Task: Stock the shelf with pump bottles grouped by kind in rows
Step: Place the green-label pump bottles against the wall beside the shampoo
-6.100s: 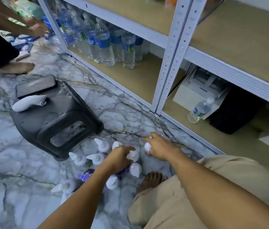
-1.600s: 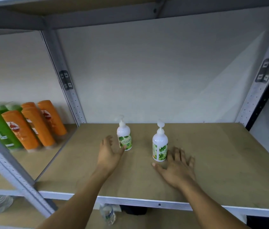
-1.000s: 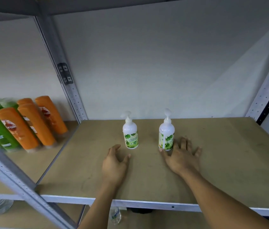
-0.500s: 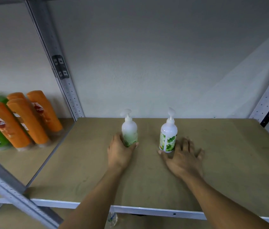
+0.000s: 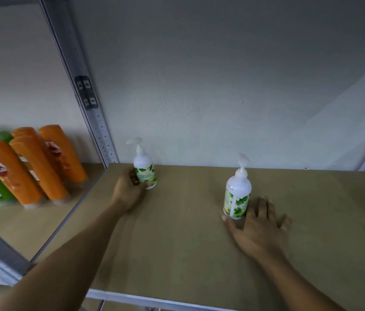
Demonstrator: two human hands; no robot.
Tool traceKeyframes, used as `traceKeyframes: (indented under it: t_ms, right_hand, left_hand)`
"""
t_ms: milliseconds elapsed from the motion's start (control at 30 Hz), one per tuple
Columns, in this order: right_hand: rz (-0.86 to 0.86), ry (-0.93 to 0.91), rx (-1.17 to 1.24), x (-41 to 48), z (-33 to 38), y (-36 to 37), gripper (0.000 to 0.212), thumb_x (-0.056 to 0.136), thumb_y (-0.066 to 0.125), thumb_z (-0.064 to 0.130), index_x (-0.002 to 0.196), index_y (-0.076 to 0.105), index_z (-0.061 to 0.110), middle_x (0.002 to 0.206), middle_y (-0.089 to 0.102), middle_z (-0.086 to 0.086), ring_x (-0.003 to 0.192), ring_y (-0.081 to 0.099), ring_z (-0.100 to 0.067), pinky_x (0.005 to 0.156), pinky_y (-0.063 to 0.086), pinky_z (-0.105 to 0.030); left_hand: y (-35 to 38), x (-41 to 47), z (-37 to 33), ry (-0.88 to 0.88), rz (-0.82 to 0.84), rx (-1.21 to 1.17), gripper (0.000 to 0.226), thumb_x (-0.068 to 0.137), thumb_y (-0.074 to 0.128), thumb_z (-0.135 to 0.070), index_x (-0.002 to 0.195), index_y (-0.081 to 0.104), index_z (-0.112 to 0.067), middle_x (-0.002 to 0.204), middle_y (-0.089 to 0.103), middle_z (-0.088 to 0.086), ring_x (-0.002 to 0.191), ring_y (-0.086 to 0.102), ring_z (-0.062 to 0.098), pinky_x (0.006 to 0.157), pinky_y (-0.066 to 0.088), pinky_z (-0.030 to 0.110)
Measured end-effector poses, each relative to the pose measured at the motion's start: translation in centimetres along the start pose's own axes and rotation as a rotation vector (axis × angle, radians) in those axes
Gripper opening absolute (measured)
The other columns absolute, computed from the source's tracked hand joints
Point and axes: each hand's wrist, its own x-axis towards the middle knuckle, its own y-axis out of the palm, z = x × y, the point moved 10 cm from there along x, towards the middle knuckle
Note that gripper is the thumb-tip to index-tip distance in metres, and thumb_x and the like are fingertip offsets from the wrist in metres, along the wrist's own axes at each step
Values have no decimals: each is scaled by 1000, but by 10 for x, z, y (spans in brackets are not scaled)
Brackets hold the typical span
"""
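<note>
Forearms reached in over the front edge of the shelf board [image 5: 177, 254]. Nearest, the right hand [image 5: 258, 225] lay flat on the board with fingers spread, its thumb just in front of the base of the right pump bottle [image 5: 236, 196], likely steadying it upright. Farther back, the left hand [image 5: 127, 189] curled round the left pump bottle [image 5: 144, 171], which stood near the back wall beside the upright post [image 5: 87, 108], probably to start a row in that corner. Orange bottles [image 5: 33, 167] filled the neighbouring bay.
</note>
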Motion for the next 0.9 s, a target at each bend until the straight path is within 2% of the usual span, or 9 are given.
traceKeyframes:
  t_ms: [200,367,567,733,900]
  right_hand:
    - [0,4,-17,-1,2,-2,96,81,10,87,154,25,26,166,14,-3,154,4,-22,117,10,-63]
    - [-1,11,-30,0,1,-2,98,79,6,88,154,25,28,165,14,-2,154,3,-21,117,12,-62]
    - [3,14,-19,0,1,0,98,79,6,88,154,22,29,166,12,-2,154,2,-21,117,11,-62]
    - [-8,18,-20,1,2,-1,99,78,6,89,153,24,28,165,15,-1,154,4,-20,117,13,-61]
    - [-5,25,-24,0,2,-2,100,76,3,90,153,23,29,165,15,0,154,5,-20,118,13,-60]
  left_hand:
    - [-19,26,6,-3,-9,0,46,79,83,-7,117,58,-12,111,68,0,101,66,15,97,51,35]
    - [-34,41,18,-40,-65,-39,60,82,80,-4,135,51,-4,124,64,6,108,61,18,99,48,35]
    - [-50,53,27,-51,-90,-48,58,84,74,5,137,51,1,132,62,14,113,59,20,98,44,31]
    - [-53,60,36,-66,-72,-38,57,86,71,7,138,51,-2,134,61,12,120,59,23,102,43,32]
    - [-50,58,42,-88,-84,-52,66,84,77,-4,142,47,-7,132,61,6,120,59,22,102,45,33]
